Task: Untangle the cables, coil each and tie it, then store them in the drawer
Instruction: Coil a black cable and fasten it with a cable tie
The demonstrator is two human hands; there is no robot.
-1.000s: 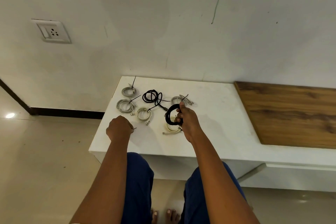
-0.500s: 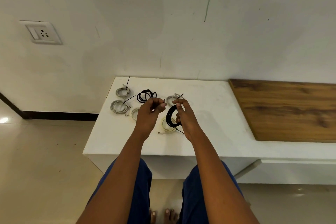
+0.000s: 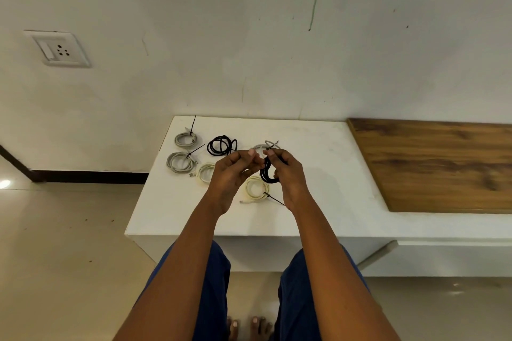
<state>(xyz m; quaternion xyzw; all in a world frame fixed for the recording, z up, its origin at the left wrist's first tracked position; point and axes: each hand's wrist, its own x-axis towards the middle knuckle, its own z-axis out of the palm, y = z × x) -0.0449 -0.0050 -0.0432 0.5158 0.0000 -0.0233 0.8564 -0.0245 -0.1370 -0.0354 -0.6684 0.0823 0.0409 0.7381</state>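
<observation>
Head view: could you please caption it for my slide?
Both hands tie a black cable coil above the white counter, six other coils lying there.

Black coiled cable [image 3: 267,171] held upright above six tied coils on the white counter [image 3: 318,174].

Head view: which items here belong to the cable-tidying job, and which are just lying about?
Job:
black coil, gripped by the right hand
left hand, pinching at its top
loose black cable
grey coils
cream coils

Not involved:
wall socket
wooden panel
</observation>
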